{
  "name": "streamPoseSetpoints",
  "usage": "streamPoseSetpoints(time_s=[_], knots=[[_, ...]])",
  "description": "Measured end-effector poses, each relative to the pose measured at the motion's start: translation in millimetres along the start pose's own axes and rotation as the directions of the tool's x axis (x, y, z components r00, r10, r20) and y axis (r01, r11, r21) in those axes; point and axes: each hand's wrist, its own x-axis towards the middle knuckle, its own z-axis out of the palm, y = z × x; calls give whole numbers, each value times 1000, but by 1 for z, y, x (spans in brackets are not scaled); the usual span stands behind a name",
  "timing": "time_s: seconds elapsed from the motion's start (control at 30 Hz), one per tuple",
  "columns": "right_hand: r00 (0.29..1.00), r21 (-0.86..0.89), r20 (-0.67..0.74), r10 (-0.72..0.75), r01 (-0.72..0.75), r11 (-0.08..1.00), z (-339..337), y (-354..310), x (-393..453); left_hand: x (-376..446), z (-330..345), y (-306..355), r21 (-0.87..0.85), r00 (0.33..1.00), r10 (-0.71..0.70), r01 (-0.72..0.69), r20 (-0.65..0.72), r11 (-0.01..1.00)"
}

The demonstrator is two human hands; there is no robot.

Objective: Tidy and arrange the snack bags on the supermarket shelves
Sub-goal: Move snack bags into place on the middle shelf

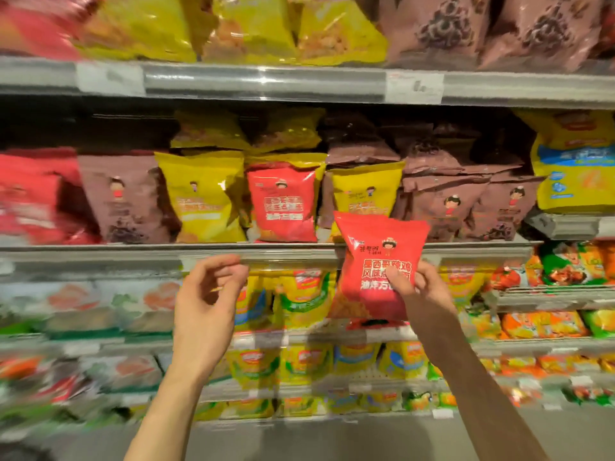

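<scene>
right hand (420,287) pinches red bag (379,261) (before shelf edge (286,252)); left hand (208,294) free.

I see a shiny, crinkly plastic red bag (379,261). The shelf edge (283,254) looks like smooth grey metal. Its paper tags (414,87) look matt.

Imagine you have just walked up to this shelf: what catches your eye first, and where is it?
First, the red snack bag held up mid-frame, pinched by the right hand before the shelf edge. Next, the left hand, loosely curled and holding nothing, beside it. Behind, a matching red bag stands among yellow bags.
</scene>
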Motion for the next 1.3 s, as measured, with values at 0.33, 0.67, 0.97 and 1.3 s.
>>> streamPoseSetpoints(time_s=[0.33, 0.67, 0.97, 1.3], knots=[[983, 20, 182, -10, 7, 1000, 177, 17, -21, 37, -162, -12, 66, 982, -21, 34, -188, 997], [909, 60, 397, -127, 113, 992, 336, 19, 8, 93, -262, -1, 188, 949, 59, 1, -310, 982], [880, 30, 454, -140, 142, 989, 437, 21, -1, 140, -330, -23, 153, 947, -15, 67, -321, 986], [952, -55, 280, -127, 148, 987, 534, 18, -43, 214, -378, -42, 75, 981, -119, 109, 152, 991]])
